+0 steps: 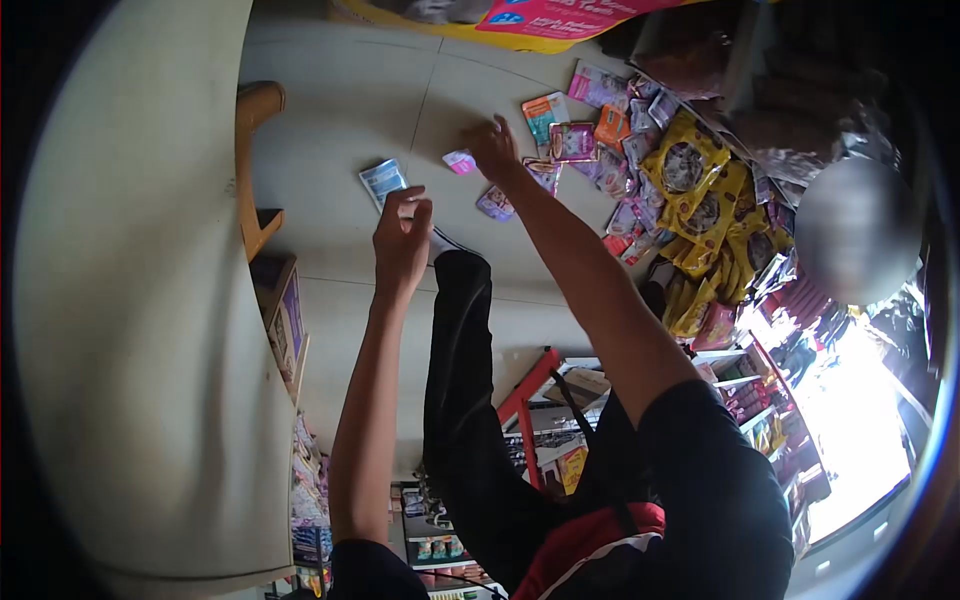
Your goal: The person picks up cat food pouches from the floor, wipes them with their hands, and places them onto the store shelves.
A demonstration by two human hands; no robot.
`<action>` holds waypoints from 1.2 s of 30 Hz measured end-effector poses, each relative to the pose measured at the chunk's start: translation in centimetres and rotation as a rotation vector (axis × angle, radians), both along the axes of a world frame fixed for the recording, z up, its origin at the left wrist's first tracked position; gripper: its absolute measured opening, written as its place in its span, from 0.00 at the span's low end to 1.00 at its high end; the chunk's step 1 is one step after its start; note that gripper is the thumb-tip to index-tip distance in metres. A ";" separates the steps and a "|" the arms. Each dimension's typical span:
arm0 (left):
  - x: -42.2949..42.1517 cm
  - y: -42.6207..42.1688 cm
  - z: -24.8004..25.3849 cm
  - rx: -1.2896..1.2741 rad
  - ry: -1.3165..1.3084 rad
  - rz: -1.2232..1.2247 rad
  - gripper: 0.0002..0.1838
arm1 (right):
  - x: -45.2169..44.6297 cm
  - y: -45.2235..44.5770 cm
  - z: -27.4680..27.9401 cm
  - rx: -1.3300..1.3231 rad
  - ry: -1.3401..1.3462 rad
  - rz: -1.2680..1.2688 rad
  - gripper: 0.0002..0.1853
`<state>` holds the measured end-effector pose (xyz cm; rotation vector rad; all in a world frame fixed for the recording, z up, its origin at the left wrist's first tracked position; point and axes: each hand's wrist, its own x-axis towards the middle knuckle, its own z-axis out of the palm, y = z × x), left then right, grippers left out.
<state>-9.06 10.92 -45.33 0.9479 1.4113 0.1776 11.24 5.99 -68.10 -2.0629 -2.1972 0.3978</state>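
Observation:
My left hand [402, 242] is over the floor with its fingers loosely bent and apart, and nothing shows in it. Just beyond its fingertips a blue and white packet [382, 180] lies on the tiles. My right hand [492, 152] is farther out, fingers spread and empty. Close to its fingers is a small pink and purple packet [460, 162]. A purple pouch [495, 203] lies below my right wrist. Past that hand are a teal and orange pouch [544, 114] and a dark pink pouch [574, 142].
Yellow bags [692, 170] and many small pouches are heaped on the right. A big yellow and pink bag [560, 22] stands at the top edge. My black-trousered leg [460, 370] reaches onto the floor between my arms. Stocked shelves [435, 530] appear at the bottom.

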 end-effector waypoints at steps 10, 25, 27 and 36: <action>-0.5 -6.7 25.1 0.061 0.022 -0.395 0.16 | 4.6 -7.8 33.7 -0.829 1.725 -0.901 0.19; 27.2 -22.9 68.8 0.484 -0.441 -0.237 0.15 | 31.3 -24.6 87.3 -0.102 1.630 -0.290 0.20; 33.3 -24.3 73.1 0.600 -0.535 -0.307 0.13 | 34.8 -28.0 94.7 0.029 1.436 -0.206 0.19; 48.3 -31.5 90.2 1.247 -0.615 -0.648 0.06 | 48.3 -42.0 112.0 0.654 0.573 -0.157 0.12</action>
